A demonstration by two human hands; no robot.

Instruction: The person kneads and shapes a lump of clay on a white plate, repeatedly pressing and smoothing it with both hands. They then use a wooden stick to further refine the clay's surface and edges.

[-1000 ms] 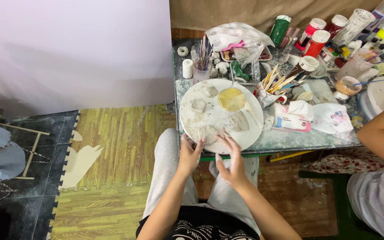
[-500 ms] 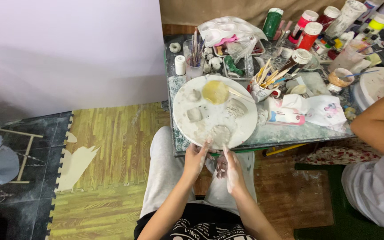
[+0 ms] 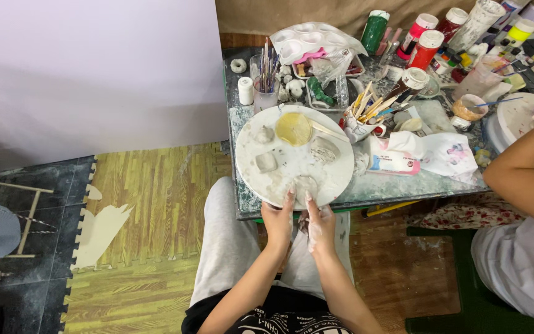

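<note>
Together, the left hand (image 3: 277,221) and right hand (image 3: 320,224), fingers extended, touch one round board (image 3: 341,170) bearing four clay lumps (image 3: 266,162) and one yellow disc (image 3: 293,128).

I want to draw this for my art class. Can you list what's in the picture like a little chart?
Left hand: fingers on the near rim of the round board
Right hand: beside it, at the same rim
On board: grey clay lumps and a yellow disc
Behind board: cup of brushes, paint bottles
Right side: another person's arm
Floor: yellow-green mat
</note>
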